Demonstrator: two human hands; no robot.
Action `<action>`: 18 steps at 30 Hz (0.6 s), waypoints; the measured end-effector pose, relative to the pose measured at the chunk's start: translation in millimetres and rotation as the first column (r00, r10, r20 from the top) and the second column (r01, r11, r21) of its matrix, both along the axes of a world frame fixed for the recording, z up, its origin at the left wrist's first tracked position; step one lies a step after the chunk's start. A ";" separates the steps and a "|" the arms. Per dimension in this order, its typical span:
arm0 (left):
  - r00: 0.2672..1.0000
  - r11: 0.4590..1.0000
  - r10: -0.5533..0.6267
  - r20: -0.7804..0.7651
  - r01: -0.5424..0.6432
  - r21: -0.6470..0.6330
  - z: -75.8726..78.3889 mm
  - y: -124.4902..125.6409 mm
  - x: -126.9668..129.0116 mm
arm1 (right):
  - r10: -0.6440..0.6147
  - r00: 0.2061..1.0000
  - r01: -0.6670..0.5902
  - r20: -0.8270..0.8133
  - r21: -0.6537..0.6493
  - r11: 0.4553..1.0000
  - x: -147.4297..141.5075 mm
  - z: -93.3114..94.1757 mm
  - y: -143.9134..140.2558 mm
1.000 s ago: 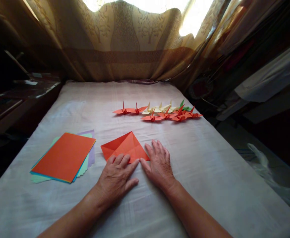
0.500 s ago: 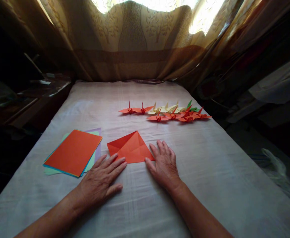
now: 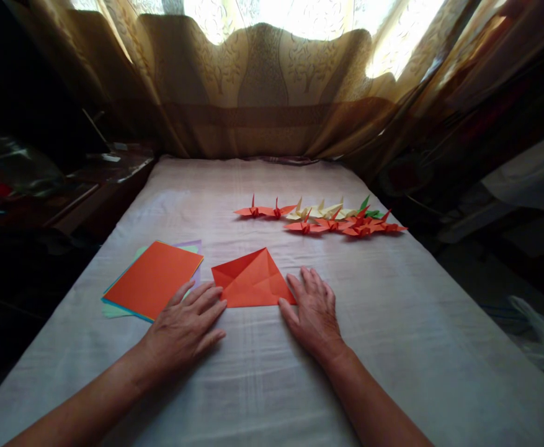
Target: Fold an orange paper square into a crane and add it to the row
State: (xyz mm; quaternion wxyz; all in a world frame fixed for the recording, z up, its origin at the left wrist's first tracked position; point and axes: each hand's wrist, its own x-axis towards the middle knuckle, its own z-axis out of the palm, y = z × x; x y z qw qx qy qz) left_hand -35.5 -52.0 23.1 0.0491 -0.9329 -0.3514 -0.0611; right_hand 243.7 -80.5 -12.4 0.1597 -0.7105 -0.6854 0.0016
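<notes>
A partly folded orange sheet of paper [image 3: 257,282] lies on the cloth between my hands, with crease lines across it. My left hand [image 3: 183,323] rests flat with fingers stretched out, its fingertips at the paper's lower left edge. At the paper's lower right corner, my right hand [image 3: 314,310] lies open, thumb and fingers spread around that corner. Neither hand grips anything. Left of the folded piece sits a stack of coloured paper [image 3: 153,276], orange on top with blue, green and purple edges showing; my left hand covers its near right corner.
Several folded paper cranes [image 3: 332,222] in orange, cream and green stand at the back right of the white cloth [image 3: 262,385]. A patterned curtain [image 3: 262,93] hangs behind the far edge. Dark furniture [image 3: 108,186] with assorted items stands to the left.
My left hand has slid left along the paper's lower edge, uncovering more of it. My right hand stays by the right corner. The camera view has shifted slightly.
</notes>
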 end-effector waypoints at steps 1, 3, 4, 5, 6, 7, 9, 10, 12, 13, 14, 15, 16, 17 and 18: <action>0.999 0.999 0.039 0.004 -0.039 0.005 1.3 -2.0 7.9 | 0.021 1.000 -0.021 -0.012 0.013 1.000 1.3 -0.8 -0.3; 0.994 0.994 0.109 0.021 -0.109 0.005 3.0 -6.0 23.7 | 0.060 0.997 -0.058 -0.045 0.048 0.997 4.1 -2.8 -0.7; 0.990 0.990 0.142 0.025 -0.142 0.004 3.5 -7.6 30.6 | 0.071 0.995 -0.066 -0.065 0.070 0.995 5.4 -3.8 -1.0; 0.985 0.985 0.173 0.028 -0.173 0.005 4.0 -8.8 36.6 | 0.077 0.993 -0.068 -0.089 0.093 0.993 6.5 -4.7 -1.2; 0.979 0.979 0.202 0.027 -0.202 0.003 4.5 -9.2 41.4 | 0.079 0.990 -0.065 -0.113 0.119 0.991 7.5 -5.5 -1.4; 0.973 0.974 0.228 0.024 -0.228 0.000 5.0 -8.9 45.3 | 0.082 0.987 -0.061 -0.138 0.147 0.987 8.2 -6.2 -1.7; 0.961 0.962 0.275 0.015 -0.274 -0.013 6.0 -6.2 50.8 | 0.118 0.978 -0.082 -0.174 0.202 0.976 9.4 -7.0 -2.7; 0.956 0.956 0.292 0.011 -0.292 -0.020 6.3 -4.0 53.0 | 0.151 0.972 -0.107 -0.182 0.228 0.968 10.0 -7.0 -3.5; 0.950 0.950 0.312 0.013 -0.311 -0.027 5.5 1.3 56.9 | 0.238 0.953 -0.184 -0.185 0.268 0.946 11.5 -6.2 -5.7; 0.949 0.949 0.314 0.016 -0.313 -0.028 4.2 4.1 58.6 | 0.287 0.941 -0.230 -0.182 0.280 0.932 12.5 -5.5 -6.8; 0.950 0.950 0.311 0.018 -0.310 -0.030 2.2 6.9 60.2 | 0.334 0.926 -0.275 -0.175 0.289 0.917 13.8 -4.8 -7.6; 0.952 0.952 0.306 0.018 -0.305 -0.032 -0.5 9.8 61.3 | 0.372 0.913 -0.314 -0.168 0.296 0.902 15.3 -4.2 -7.9; 0.955 0.954 0.298 0.016 -0.297 -0.036 -3.8 12.8 61.9 | 0.401 0.902 -0.343 -0.160 0.299 0.891 17.2 -3.6 -7.3; 0.959 0.958 0.283 0.011 -0.283 -0.045 -7.5 16.2 61.7 | 0.416 0.897 -0.360 -0.150 0.298 0.884 19.3 -3.2 -5.7; 0.965 0.964 0.262 0.006 -0.261 -0.056 -11.2 20.3 60.9 | 0.421 0.897 -0.367 -0.139 0.297 0.881 21.5 -2.8 -2.9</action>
